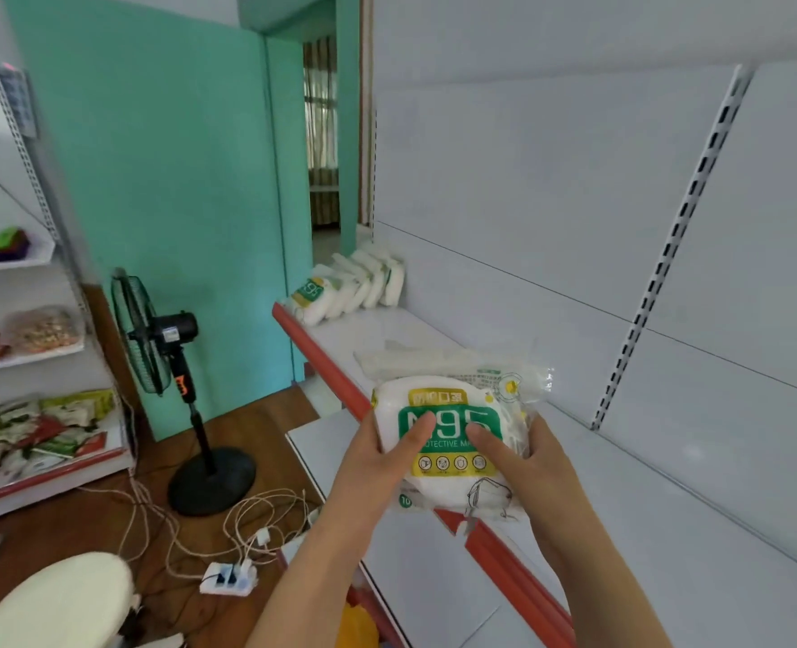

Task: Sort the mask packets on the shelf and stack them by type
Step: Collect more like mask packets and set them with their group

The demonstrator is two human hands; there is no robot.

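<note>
White shelf (667,530), red-edged: my left hand (378,465) and right hand (523,460) grip an N95 mask packet (452,441) above its near edge, thumbs pressed on top. Sorting step; next, likely carry it to the far-left N95 row (354,287).

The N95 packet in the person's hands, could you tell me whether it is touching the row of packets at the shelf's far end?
Apart. The head view shows the N95 packet held near the camera, with bare shelf between it and the row of packets.
</note>
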